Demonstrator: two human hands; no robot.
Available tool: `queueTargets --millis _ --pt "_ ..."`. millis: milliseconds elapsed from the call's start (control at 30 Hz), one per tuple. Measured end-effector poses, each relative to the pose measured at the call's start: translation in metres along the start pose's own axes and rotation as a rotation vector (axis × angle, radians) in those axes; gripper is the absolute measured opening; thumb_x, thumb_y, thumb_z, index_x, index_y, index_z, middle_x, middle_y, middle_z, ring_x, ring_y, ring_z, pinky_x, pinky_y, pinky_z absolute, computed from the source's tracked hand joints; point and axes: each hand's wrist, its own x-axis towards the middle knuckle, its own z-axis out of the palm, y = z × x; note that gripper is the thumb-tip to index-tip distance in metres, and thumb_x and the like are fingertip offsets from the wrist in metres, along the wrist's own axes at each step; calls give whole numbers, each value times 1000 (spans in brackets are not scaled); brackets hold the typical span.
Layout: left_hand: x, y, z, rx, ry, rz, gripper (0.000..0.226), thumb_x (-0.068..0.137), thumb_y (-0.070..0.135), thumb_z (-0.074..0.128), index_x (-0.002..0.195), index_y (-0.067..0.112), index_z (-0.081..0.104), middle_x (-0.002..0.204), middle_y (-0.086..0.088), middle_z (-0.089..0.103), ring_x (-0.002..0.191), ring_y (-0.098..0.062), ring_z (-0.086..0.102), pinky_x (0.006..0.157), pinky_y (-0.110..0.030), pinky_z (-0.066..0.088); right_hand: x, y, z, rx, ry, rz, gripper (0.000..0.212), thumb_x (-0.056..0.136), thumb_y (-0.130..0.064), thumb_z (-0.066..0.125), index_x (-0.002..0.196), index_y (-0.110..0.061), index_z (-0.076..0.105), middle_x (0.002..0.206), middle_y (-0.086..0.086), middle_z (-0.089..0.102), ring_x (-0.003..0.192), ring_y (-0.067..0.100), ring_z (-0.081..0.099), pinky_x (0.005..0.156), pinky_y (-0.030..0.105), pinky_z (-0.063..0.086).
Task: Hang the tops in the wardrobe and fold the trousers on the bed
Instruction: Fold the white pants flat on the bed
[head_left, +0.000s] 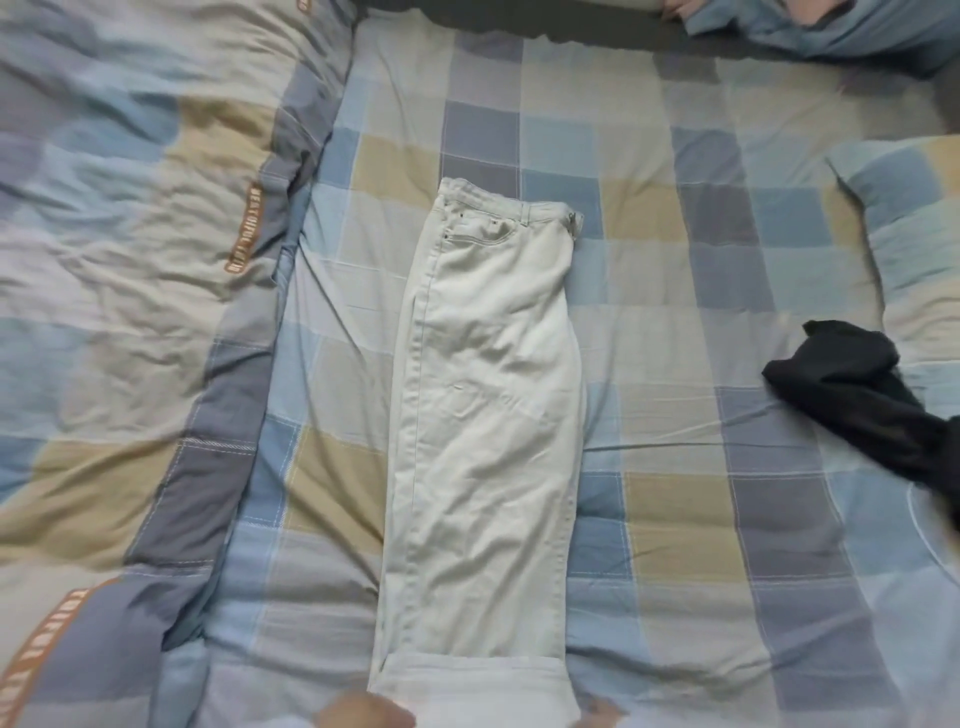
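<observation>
Checked bed sheet (675, 312) fills view; rumpled quilt (130, 260) at left. Cream trousers (488, 395) lie lengthwise mid-bed, legs stacked. Black garment (852, 395) at right. Left hand (358, 712), right hand (602, 714) at trouser hems, grip unclear.

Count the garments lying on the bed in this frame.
2: cream trousers laid lengthwise mid-bed, hems by the hands at the bottom edge, and a dark garment crumpled at the right, running out of frame. Others may lie outside the view.
</observation>
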Motion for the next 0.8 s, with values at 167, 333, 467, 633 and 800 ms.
queueTargets --millis 167,333,467,633,800 --pt "-11 39 -14 -393 194 125 50 83 65 47 76 15 49 50 -2 47 39 -12 41 39 -13 26 -24 -55 -8 221 240 -9 27 91 -30 54 82 -4 57 60 12 62 47 19 59 42 19 43" --pt "31 70 -26 -241 526 282 55 90 63 36 109 17 58 111 -9 54 102 -25 54 89 -35 45 18 -80 -15 -54 548 -197 46 86 -55 49 112 -18 57 105 7 62 91 24 59 83 34 49" --pt "62 50 -14 174 675 333 60 89 46 51 142 22 34 136 -7 28 132 -26 28 111 -34 25 57 -42 14 -303 609 -153 54 80 -51 55 117 -12 61 120 13 56 112 32 54 96 35 43" --pt "63 47 -1 122 943 469 46 87 38 58 130 23 50 126 -5 35 122 -24 31 104 -35 28 53 -22 33 -76 794 -329 34 86 -33 59 98 -2 59 101 9 51 102 32 53 88 37 44" --pt "73 33 -3 102 781 427 50 85 37 61 130 20 48 123 -3 38 123 -22 38 107 -33 30 53 3 41 -261 751 -227 42 90 -37 54 110 1 54 119 19 48 115 34 43 98 36 33"
